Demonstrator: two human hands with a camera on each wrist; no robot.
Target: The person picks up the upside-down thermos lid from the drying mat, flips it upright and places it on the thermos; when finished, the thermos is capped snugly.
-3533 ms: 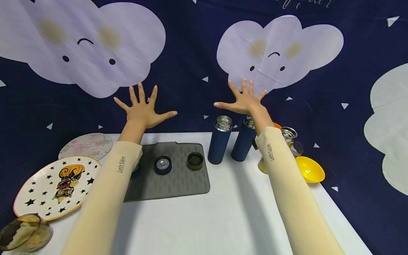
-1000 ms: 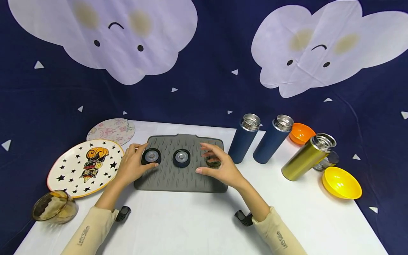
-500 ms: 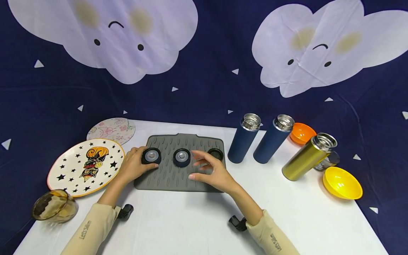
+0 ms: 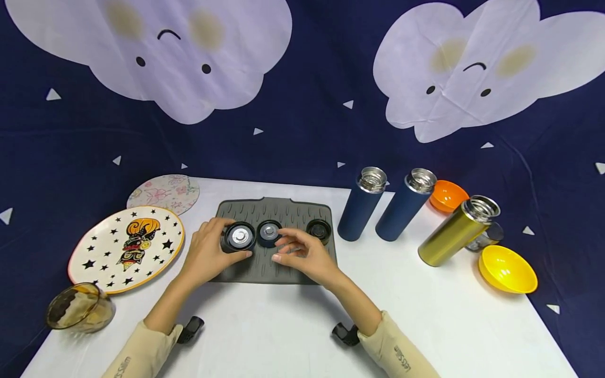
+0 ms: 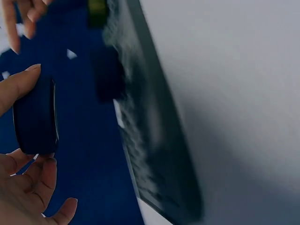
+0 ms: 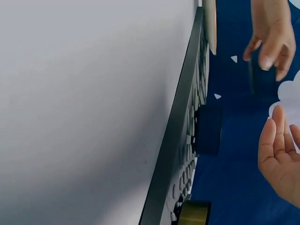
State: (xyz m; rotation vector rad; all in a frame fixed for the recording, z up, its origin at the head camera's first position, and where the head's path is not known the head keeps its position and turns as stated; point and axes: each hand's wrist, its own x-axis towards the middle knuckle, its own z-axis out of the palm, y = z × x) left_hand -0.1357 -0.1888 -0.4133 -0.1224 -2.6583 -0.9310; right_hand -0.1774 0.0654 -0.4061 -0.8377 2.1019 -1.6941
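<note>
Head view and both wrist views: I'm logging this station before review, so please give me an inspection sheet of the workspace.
Surface: white table, with a grey ridged mat on it.
Job's things: left lid lifted off the mat; middle lid and right lid lie on it.
Clutter: two blue flasks, gold flask, all open; orange bowl, yellow bowl, star plate, floral plate, amber glass.
Grippers: left hand grips the left lid; right hand holds nothing, fingertips by the middle lid.
Cables: nothing seen.
Surroundings: navy cloud backdrop.
</note>
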